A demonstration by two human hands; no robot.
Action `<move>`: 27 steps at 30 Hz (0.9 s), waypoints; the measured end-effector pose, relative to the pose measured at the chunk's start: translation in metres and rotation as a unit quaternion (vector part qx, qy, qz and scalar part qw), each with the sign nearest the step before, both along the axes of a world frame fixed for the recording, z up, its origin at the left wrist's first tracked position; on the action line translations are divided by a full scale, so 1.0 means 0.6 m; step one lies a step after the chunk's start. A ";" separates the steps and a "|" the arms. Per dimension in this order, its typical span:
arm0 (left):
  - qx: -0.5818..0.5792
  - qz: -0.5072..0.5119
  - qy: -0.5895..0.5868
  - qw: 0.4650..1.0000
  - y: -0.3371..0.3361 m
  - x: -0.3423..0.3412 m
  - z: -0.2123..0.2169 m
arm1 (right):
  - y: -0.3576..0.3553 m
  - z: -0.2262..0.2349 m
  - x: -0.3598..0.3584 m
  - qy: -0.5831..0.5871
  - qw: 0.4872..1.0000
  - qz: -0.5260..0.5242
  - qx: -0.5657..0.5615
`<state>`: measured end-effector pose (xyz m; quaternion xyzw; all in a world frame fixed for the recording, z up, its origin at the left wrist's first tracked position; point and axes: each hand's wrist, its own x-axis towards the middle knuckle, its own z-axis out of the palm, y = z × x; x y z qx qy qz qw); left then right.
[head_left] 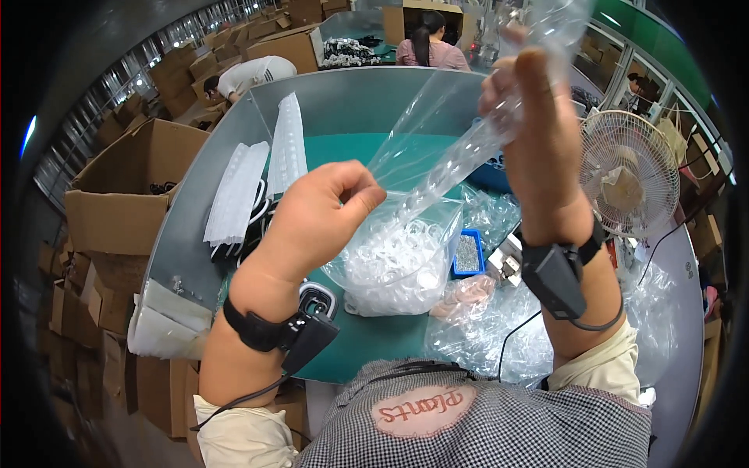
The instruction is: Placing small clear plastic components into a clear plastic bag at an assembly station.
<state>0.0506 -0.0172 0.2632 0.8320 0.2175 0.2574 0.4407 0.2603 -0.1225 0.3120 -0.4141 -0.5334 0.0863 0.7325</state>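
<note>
My left hand pinches an edge of a clear plastic bag, in front of my chest. Higher up on the right, my right hand is closed on the bunched upper part of the same bag. The film stretches between both hands, and a twisted strand of it slopes down to a clear bag on the table. That lower bag stands with its mouth upward, filled with small translucent white ring-like parts. Whether loose parts are inside the raised bag is hard to make out.
A blue tray of tiny metal parts sits right of the filled bag. Crumpled clear plastic covers the right side. White strips lean at left. A fan stands right, cardboard boxes left. Two people work beyond the table.
</note>
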 end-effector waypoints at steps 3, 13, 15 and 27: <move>0.160 0.067 0.142 0.975 0.029 0.006 -0.049 | 0.031 -0.057 0.012 0.023 0.999 0.019 -0.039; -0.226 -0.112 -0.218 0.943 0.015 0.058 0.009 | 0.055 -0.081 -0.043 0.035 0.986 0.123 -0.110; -0.203 -0.081 -0.250 0.943 0.017 0.070 0.034 | 0.057 -0.075 -0.042 0.022 0.988 0.110 -0.105; -0.055 0.093 -0.336 0.936 0.023 0.103 0.016 | 0.059 -0.072 -0.042 0.179 0.968 0.156 -0.087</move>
